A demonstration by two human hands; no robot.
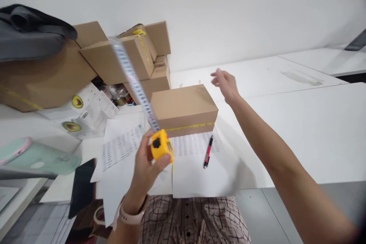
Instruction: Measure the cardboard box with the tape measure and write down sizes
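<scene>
My left hand [145,166], with a watch [134,213] on its wrist, grips a yellow tape measure [161,145]. The metal blade [133,80] is drawn out, slanting up and to the left in the air; its far end is blurred. A closed cardboard box [184,103] with yellow tape along its side lies just beyond. Right of that box, my right hand [226,85] is raised with loosely bent fingers and holds nothing. Its fingertips are somewhat smeared and do not touch the box. A red and black pen [208,152] rests on a printed sheet [197,179].
Several cardboard boxes [114,61] are stacked at the left against the wall, with a dark grey bag [34,38] on top. Below are a white box with avocado pictures [85,110], a mint-green bottle [40,158] and a dark tablet-like slab [82,187]. More printed sheets [121,146] lie nearby.
</scene>
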